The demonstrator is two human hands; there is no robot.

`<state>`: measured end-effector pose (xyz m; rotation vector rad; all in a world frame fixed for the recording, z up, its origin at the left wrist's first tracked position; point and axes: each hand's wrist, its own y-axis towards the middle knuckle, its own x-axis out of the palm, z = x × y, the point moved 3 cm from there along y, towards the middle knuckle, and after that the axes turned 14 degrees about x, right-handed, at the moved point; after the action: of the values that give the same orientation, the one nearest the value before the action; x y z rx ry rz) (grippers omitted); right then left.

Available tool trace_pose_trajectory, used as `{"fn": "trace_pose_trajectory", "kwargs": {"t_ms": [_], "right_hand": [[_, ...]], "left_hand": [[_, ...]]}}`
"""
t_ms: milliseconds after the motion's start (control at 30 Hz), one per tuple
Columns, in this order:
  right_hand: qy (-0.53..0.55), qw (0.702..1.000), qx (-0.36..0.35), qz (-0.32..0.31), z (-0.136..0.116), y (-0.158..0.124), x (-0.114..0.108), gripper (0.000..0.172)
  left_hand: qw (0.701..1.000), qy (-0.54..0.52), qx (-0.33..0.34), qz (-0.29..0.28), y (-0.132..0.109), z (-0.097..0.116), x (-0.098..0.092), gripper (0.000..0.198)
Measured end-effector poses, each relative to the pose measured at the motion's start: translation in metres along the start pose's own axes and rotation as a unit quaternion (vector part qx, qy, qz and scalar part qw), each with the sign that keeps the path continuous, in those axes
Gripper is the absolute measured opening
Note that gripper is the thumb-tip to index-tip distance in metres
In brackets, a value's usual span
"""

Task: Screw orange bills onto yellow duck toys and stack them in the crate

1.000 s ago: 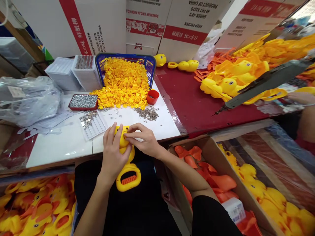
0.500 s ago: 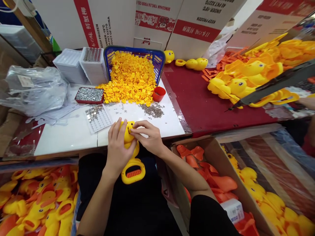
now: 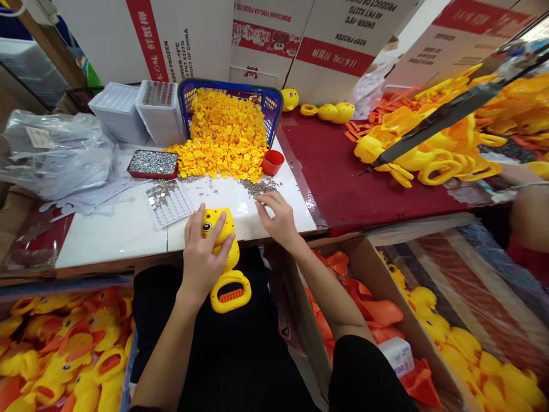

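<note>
A yellow duck toy point(image 3: 230, 258) with an eye, small holes and a ring handle is held over my lap at the table edge. My left hand point(image 3: 203, 257) is wrapped round its upper part from the left. To its right, my right hand point(image 3: 278, 220) is apart from the toy, thumb and forefinger pinched together by a pile of small metal screws point(image 3: 256, 187). Whatever sits in that pinch is too small to make out. Behind the pile stands a red cup point(image 3: 273, 163). A white tray point(image 3: 175, 212) partly filled with silver discs lies beyond my left hand.
A blue basket point(image 3: 274, 109) spills small yellow parts point(image 3: 227, 137) onto the table. A red tray of metal pieces point(image 3: 153, 165) is left of it. A dark hanging tool point(image 3: 433, 123) and a co-worker's arm point(image 3: 525, 183) are at right. Boxes of orange parts point(image 3: 381, 312) and ducks point(image 3: 64, 355) flank me.
My right hand has left the toy and moved right and forward to the screw pile. The toy has turned in my left hand, showing its eye. The hanging tool has swung left.
</note>
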<state>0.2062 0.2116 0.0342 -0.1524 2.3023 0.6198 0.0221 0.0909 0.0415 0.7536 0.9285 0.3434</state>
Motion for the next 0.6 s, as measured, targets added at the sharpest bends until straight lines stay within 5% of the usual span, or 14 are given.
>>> {"fn": "trace_pose_trajectory", "kwargs": {"t_ms": [167, 400, 500, 600], "right_hand": [[-0.109, 0.993, 0.054, -0.012, 0.030, 0.017, 0.007, 0.022], [-0.086, 0.993, 0.079, 0.016, 0.016, 0.012, 0.001, 0.025], [0.077, 0.991, 0.110, -0.008, -0.006, 0.000, 0.000, 0.023], [0.307, 0.934, 0.147, -0.106, -0.034, -0.015, 0.009, 0.023]], "left_hand": [[0.999, 0.014, -0.032, 0.014, 0.003, 0.003, 0.001, 0.035], [0.996, 0.037, -0.066, 0.043, 0.014, 0.007, 0.005, 0.027], [0.994, 0.070, -0.048, 0.062, 0.014, 0.009, 0.009, 0.025], [0.995, 0.072, -0.015, 0.070, 0.012, 0.013, 0.013, 0.023]]}}
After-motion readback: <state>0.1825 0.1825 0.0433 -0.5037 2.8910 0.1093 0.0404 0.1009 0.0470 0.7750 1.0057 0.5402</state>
